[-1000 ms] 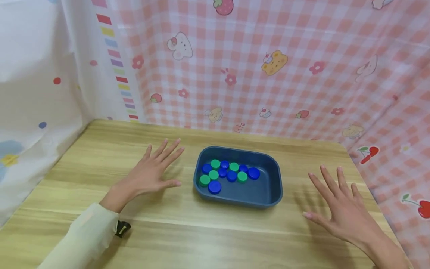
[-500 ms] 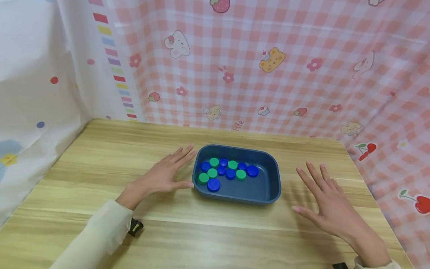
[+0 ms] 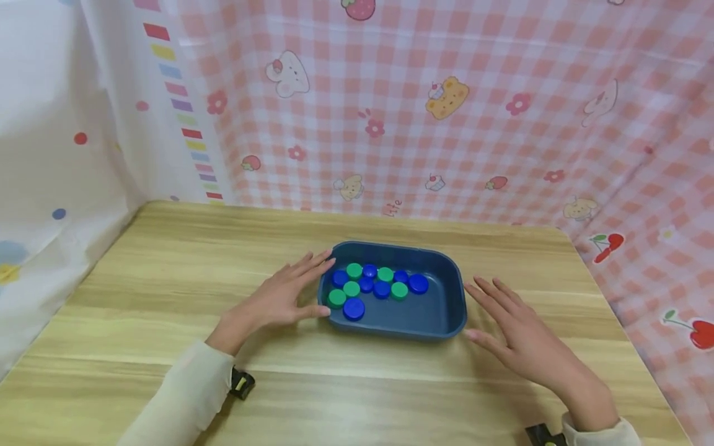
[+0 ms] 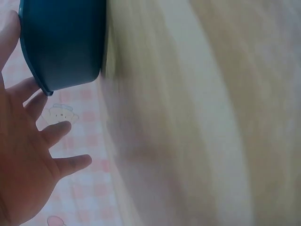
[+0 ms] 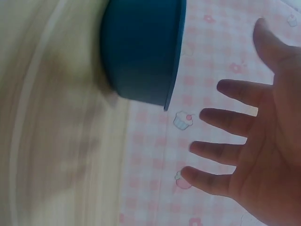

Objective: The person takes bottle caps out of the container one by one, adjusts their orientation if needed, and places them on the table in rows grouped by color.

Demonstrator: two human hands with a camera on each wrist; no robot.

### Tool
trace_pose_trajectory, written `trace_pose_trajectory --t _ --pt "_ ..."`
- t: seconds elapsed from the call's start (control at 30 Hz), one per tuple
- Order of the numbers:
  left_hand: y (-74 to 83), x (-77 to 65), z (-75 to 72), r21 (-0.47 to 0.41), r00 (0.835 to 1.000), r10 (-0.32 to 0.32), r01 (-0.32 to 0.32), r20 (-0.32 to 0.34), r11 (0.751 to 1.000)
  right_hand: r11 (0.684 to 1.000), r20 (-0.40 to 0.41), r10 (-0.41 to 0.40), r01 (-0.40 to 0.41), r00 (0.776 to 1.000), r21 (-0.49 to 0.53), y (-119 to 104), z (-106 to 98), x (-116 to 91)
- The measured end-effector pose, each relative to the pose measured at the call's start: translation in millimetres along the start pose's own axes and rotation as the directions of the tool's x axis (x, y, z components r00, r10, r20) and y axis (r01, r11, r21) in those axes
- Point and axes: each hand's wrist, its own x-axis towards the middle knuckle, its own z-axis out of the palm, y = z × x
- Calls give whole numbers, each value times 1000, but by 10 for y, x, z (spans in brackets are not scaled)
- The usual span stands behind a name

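Leftmost, a pale sleeve (image 3: 184, 393) with a black wrist device (image 3: 242, 383) at its cuff. Left hand (image 3: 273, 300): fingers spread and nearly straight, fingertips at the tray's left rim, nothing gripped; one second earlier it was clear of the tray. Centre: dark blue rectangular tray (image 3: 409, 319) on the wood-grain tabletop (image 3: 362, 396), between the hands. Inside, five green round caps (image 3: 398, 290) and seven blue round caps (image 3: 354, 308), mostly toward the left and rear; arrangement unchanged. Right hand (image 3: 527, 344): fingers extended, thumb apart, holding nothing; has moved in from well apart to just beside the tray's right wall, with a gap visible in the right wrist view. Right cuff (image 3: 602, 433), out of frame one second ago, now shows.
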Motion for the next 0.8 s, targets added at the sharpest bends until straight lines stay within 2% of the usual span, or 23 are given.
trace_pose_trajectory --t 0.27,0.53,0.8 --pt "47 -77 36 -38 999 -34 34 9 999 1000 34 -2 2 999 13 -104 35 115" --pt "113 -137 84 -97 997 -78 79 10 992 999 -1 -52 52 999 0 -190 -38 201" --pt "172 -171 135 -183 994 -111 111 14 977 999 10 36 -36 999 21 -338 -106 432"
